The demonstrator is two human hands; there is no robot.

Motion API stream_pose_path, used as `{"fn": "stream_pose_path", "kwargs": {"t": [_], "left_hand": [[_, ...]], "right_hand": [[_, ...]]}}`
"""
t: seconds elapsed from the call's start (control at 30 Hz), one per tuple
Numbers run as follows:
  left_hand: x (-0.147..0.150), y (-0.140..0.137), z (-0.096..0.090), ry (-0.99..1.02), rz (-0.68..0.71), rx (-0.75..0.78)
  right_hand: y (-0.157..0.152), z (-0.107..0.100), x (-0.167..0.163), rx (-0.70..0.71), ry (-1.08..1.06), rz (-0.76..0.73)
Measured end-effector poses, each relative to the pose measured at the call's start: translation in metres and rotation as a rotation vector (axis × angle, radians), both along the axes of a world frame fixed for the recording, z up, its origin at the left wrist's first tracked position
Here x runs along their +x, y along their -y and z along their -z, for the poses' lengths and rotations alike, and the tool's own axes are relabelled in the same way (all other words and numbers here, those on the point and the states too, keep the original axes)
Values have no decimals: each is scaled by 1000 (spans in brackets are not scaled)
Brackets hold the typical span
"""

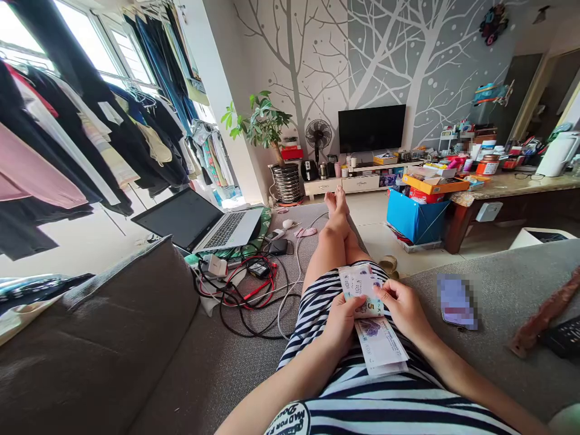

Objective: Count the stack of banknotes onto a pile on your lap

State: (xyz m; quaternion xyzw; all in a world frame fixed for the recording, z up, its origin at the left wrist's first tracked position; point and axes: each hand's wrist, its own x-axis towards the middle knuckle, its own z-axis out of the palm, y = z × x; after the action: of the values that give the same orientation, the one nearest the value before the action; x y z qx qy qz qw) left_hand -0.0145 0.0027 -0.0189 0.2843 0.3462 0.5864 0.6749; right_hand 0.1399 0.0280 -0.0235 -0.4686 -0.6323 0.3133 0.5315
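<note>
Over my striped lap, my left hand (342,317) pinches a small stack of banknotes (360,284), its thumb lying across the lower part. My right hand (403,305) has its thumb and forefinger closed on the right edge of the same banknotes, where a "5" shows. Below them, more banknotes (380,344) with a purple flower print rest on the striped cloth (312,320), just beneath my fingers. The exact number of notes cannot be made out.
On the sofa to the left lie an open laptop (203,226) and tangled cables (258,284). A blurred phone-like object (457,302) and a black remote control (564,338) lie to the right. Beyond stand a blue box (414,217) and a cluttered table (507,184).
</note>
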Motion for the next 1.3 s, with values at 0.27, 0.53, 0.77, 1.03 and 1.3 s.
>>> {"fn": "stream_pose_path", "kwargs": {"t": [0.27,0.53,0.77,1.03,1.3], "left_hand": [[1,-3,-3,28,10,32],[1,-8,2,65,-53,-23],[1,-8,2,38,-77,-22],[1,-7,4,-5,-43,17],[2,-4,0,-25,-5,34]], "right_hand": [[4,-7,-4,10,-73,12],[9,-8,-3,28,-117,19],[15,-9,-4,74,-154,-39],[20,-11,-4,72,-174,-119],[21,-9,-3,64,-172,-130]]}}
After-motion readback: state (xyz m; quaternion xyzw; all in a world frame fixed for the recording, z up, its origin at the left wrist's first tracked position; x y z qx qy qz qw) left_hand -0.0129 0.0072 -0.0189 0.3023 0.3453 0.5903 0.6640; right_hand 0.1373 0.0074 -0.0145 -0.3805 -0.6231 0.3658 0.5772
